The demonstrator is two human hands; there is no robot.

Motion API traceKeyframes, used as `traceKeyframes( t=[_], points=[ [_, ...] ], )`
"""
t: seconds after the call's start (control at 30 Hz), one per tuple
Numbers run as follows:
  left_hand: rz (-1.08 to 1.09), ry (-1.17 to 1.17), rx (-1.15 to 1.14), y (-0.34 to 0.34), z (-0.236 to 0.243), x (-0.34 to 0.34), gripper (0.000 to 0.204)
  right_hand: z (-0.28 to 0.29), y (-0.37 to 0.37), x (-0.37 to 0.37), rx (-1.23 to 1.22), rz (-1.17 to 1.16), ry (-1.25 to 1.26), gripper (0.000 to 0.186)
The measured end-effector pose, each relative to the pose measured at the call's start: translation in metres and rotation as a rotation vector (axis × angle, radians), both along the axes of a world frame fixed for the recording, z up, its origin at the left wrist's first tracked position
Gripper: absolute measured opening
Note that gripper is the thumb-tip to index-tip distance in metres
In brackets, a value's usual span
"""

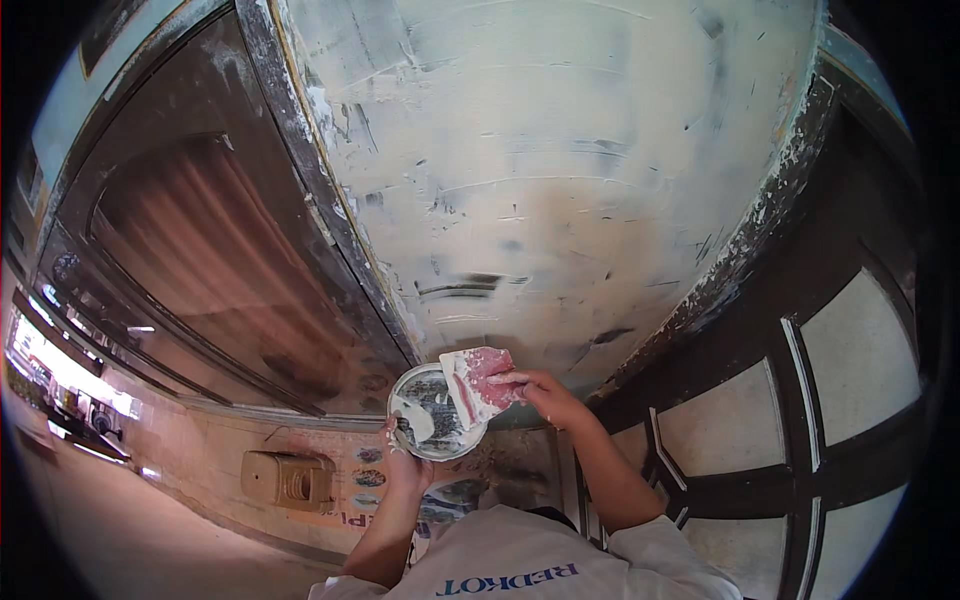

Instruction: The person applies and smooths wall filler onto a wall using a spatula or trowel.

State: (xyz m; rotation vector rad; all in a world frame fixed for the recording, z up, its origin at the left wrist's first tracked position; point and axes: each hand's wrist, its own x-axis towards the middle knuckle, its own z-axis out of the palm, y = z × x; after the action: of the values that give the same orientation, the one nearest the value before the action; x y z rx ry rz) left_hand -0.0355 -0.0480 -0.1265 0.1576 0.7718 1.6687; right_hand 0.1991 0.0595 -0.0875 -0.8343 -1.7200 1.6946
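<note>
Left hand [406, 464] clasping round container [425, 386], right hand [549, 396] pinching red spreader [482, 380] over it

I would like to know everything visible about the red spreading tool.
The red spreader is broad and flat, apparently plastic, heavily smeared with white paste, especially along its left side. The right hand grips its right side, holding it slanted over the right part of a round container. Whether spreader and container touch is unclear.

— Is the light good?
— Around my fingers [533, 388], it is soft; the opening [65, 362] at far left glares white, the door [785, 425] at right is dim.
— And edges?
— Curved, with black corners.
</note>
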Motion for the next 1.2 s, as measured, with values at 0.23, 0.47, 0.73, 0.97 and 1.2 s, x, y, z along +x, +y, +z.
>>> traceKeyframes(
  t=[0.23, 0.47, 0.73, 0.97, 1.2],
  points=[
    [0.025, -0.024, -0.003, 0.001, 0.008, -0.005, 0.048, 0.01, -0.003, -0.006, -0.227, -0.285, 0.324, 0.062],
    [0.1, -0.017, -0.039, -0.011, -0.001, -0.017, 0.045, -0.015, -0.003, -0.022, -0.274, -0.323, 0.388, 0.039],
    [0.124, 0.013, -0.022, -0.021, 0.006, -0.027, 0.045, 0.0, 0.01, -0.054, -0.195, -0.422, 0.464, 0.033],
    [0.105, 0.042, -0.043, -0.02, 0.012, -0.027, 0.048, 0.032, 0.044, -0.08, -0.016, -0.566, 0.505, 0.029],
    [0.074, 0.078, -0.022, -0.019, 0.013, -0.025, 0.054, -0.081, 0.019, -0.081, -0.288, -0.626, 0.432, 0.034]
  ],
)
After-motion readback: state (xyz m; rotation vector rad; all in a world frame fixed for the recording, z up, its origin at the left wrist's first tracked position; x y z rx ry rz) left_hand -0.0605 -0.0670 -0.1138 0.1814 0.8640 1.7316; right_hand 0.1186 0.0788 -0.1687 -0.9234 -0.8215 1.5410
